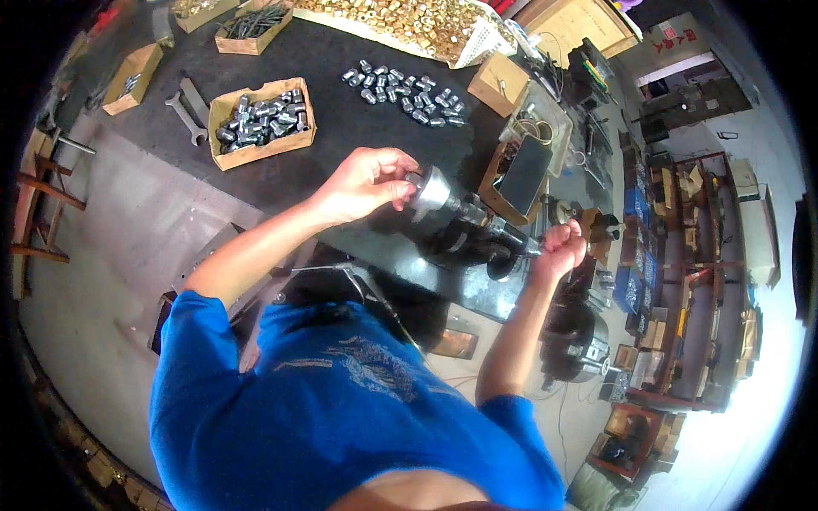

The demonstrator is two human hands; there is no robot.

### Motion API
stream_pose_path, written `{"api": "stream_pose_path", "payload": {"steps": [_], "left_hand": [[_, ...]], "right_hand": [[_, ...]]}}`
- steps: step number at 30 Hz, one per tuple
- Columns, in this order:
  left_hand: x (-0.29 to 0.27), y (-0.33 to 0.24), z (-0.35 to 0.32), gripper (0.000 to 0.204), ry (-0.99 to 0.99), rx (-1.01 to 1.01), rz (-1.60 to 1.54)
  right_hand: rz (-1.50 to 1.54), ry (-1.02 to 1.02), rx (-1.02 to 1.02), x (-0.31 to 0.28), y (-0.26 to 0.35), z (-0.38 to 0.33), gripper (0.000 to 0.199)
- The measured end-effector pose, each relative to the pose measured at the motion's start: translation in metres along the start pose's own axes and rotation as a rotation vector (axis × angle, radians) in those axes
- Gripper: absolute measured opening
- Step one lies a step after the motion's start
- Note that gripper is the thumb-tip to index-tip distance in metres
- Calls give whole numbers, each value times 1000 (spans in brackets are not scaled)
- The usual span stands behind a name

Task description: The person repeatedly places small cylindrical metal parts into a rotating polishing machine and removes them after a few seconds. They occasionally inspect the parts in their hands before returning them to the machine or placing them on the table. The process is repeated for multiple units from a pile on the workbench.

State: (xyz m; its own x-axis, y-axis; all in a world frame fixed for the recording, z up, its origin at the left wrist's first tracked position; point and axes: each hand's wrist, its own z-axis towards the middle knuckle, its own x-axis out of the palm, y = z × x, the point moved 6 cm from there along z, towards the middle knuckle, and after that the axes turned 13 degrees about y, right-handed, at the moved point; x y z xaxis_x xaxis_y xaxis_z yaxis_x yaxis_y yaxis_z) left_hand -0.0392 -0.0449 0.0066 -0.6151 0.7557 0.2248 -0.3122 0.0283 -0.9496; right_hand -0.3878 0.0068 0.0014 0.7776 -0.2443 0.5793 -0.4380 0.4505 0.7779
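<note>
A bench fixture with a silver cone-shaped chuck and a dark spindle stands at the bench's near edge. My left hand is at the left face of the chuck, thumb and fingers pinching a small metal part mostly hidden by them. At the right end of the spindle my right hand is closed, its fingers curled in; what they hold is hidden. Dark metal fittings fill a cardboard box beyond my left hand. Several similar loose fittings lie on the dark bench top further back.
An open-end wrench lies left of the box. Brass-coloured nuts heap along the back. A phone rests on a box right of the fixture. Shelves stand at the right; a wooden stool is far left.
</note>
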Motion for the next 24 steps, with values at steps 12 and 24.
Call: {"api": "stream_pose_path", "payload": {"steps": [12, 24], "left_hand": [[-1, 1, 0, 16, 37, 51, 98], [2, -4, 0, 17, -39, 15, 209]], "right_hand": [[-144, -108, 3, -9, -15, -6, 13], [-285, -107, 51, -50, -51, -16, 11]]}}
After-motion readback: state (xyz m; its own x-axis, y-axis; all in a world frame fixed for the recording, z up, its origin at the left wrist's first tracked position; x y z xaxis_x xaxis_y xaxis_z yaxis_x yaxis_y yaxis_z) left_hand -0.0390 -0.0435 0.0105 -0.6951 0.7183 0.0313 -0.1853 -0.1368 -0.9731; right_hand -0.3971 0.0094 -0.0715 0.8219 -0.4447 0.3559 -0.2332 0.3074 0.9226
